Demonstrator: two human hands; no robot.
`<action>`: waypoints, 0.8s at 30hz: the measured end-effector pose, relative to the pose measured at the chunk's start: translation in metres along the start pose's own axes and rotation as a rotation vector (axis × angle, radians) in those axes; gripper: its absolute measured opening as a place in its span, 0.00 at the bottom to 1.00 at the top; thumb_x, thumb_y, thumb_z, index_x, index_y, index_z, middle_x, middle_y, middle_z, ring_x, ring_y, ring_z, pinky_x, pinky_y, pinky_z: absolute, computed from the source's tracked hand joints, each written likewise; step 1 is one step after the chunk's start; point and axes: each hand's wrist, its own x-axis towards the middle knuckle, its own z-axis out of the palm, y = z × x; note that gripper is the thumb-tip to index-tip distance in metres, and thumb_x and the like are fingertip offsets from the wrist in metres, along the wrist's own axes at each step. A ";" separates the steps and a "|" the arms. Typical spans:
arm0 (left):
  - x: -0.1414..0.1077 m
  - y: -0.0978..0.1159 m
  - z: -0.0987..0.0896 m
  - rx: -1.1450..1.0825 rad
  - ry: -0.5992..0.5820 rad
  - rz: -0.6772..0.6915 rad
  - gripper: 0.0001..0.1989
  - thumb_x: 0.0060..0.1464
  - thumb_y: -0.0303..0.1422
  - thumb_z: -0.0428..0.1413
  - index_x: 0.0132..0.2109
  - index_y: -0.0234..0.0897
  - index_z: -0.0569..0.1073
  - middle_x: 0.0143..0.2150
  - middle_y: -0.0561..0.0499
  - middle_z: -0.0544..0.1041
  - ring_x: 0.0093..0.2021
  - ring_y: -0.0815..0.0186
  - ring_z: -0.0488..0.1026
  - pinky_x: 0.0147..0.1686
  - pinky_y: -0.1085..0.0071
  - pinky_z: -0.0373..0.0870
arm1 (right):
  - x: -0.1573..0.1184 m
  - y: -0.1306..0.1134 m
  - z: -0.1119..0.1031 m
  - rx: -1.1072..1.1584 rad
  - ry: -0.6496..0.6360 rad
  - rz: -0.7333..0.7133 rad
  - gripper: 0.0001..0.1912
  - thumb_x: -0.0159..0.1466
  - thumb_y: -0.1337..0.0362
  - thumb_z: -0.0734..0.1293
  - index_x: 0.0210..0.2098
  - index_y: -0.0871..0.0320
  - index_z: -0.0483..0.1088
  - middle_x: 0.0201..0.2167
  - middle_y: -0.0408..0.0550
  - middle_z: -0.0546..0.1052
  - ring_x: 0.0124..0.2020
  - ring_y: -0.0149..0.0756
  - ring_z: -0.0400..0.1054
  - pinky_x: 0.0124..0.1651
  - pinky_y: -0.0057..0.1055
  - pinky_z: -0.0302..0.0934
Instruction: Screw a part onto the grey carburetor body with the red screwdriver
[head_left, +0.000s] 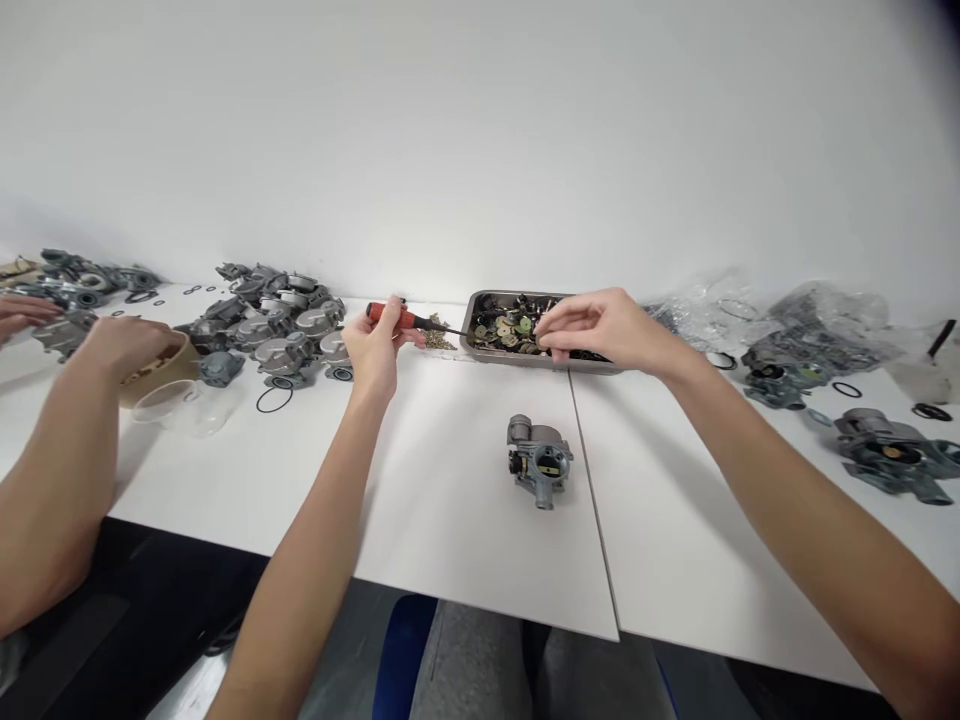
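My left hand [376, 345] is closed around a screwdriver [401, 318] with a red and black handle; its shaft points right, toward the rim of a metal tray [540, 362]. Small dark and brass-coloured parts [514, 325] fill the tray. Over its right part is my right hand [589, 325], thumb and fingertips close together at the parts; whether they pinch one is too small to tell. A grey metal carburetor [540, 460] lies on the white table in front of the tray. A little heap of tiny brass pieces [441, 335] sits left of the tray.
Many carburetors [281, 325] are piled at the left, near a black ring [274, 399], a clear plastic cup [187, 408] and a brown container [161, 375]. A co-worker's arms [67, 460] reach in there. At right are plastic bags [817, 315] and another carburetor [892, 450].
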 end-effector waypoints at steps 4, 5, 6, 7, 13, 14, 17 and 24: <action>-0.003 -0.004 0.003 0.003 -0.042 -0.022 0.21 0.49 0.47 0.62 0.30 0.32 0.69 0.24 0.53 0.70 0.19 0.73 0.69 0.20 0.72 0.71 | -0.038 -0.026 0.005 0.047 -0.188 0.031 0.09 0.58 0.59 0.72 0.35 0.55 0.81 0.33 0.46 0.79 0.27 0.32 0.74 0.33 0.30 0.71; -0.003 -0.005 0.003 0.004 -0.047 -0.031 0.21 0.49 0.47 0.63 0.30 0.33 0.69 0.25 0.53 0.70 0.19 0.73 0.69 0.20 0.73 0.71 | -0.044 -0.029 0.008 0.054 -0.238 0.042 0.08 0.58 0.59 0.71 0.35 0.55 0.81 0.33 0.46 0.79 0.27 0.32 0.75 0.33 0.30 0.71; -0.003 -0.005 0.003 0.006 -0.051 -0.038 0.20 0.49 0.47 0.63 0.30 0.33 0.69 0.25 0.53 0.70 0.19 0.73 0.69 0.20 0.73 0.71 | -0.049 -0.030 0.010 0.059 -0.281 0.059 0.08 0.59 0.60 0.71 0.35 0.54 0.81 0.31 0.45 0.79 0.27 0.32 0.75 0.33 0.30 0.72; -0.003 -0.006 0.003 0.010 -0.056 -0.044 0.20 0.49 0.47 0.63 0.29 0.33 0.68 0.25 0.53 0.70 0.19 0.73 0.69 0.20 0.73 0.71 | -0.052 -0.031 0.013 0.061 -0.318 0.080 0.08 0.59 0.61 0.71 0.36 0.53 0.81 0.30 0.45 0.79 0.27 0.33 0.75 0.32 0.31 0.72; -0.004 -0.008 0.002 0.036 -0.089 -0.030 0.20 0.50 0.46 0.62 0.29 0.33 0.68 0.27 0.52 0.71 0.21 0.74 0.69 0.20 0.73 0.70 | -0.056 -0.021 0.026 0.037 -0.414 0.156 0.03 0.56 0.68 0.73 0.29 0.54 0.80 0.27 0.44 0.80 0.29 0.37 0.76 0.30 0.31 0.70; -0.004 -0.008 0.002 0.039 -0.092 -0.028 0.20 0.50 0.46 0.62 0.29 0.33 0.68 0.27 0.52 0.71 0.21 0.74 0.69 0.20 0.73 0.70 | -0.055 -0.019 0.029 0.023 -0.417 0.168 0.03 0.56 0.68 0.73 0.28 0.54 0.80 0.27 0.44 0.81 0.29 0.38 0.76 0.30 0.31 0.69; -0.006 -0.007 0.003 0.041 -0.105 -0.018 0.20 0.50 0.45 0.62 0.29 0.33 0.68 0.27 0.53 0.70 0.20 0.74 0.69 0.21 0.73 0.70 | -0.055 -0.017 0.035 -0.027 -0.426 0.211 0.05 0.55 0.69 0.72 0.27 0.54 0.80 0.28 0.43 0.81 0.31 0.38 0.76 0.32 0.30 0.67; -0.010 -0.003 0.006 0.028 -0.122 -0.021 0.20 0.49 0.46 0.63 0.29 0.32 0.69 0.26 0.54 0.71 0.20 0.74 0.69 0.21 0.74 0.69 | -0.055 -0.027 0.036 -0.112 -0.510 0.296 0.06 0.55 0.65 0.71 0.31 0.56 0.81 0.31 0.44 0.81 0.35 0.35 0.75 0.35 0.27 0.63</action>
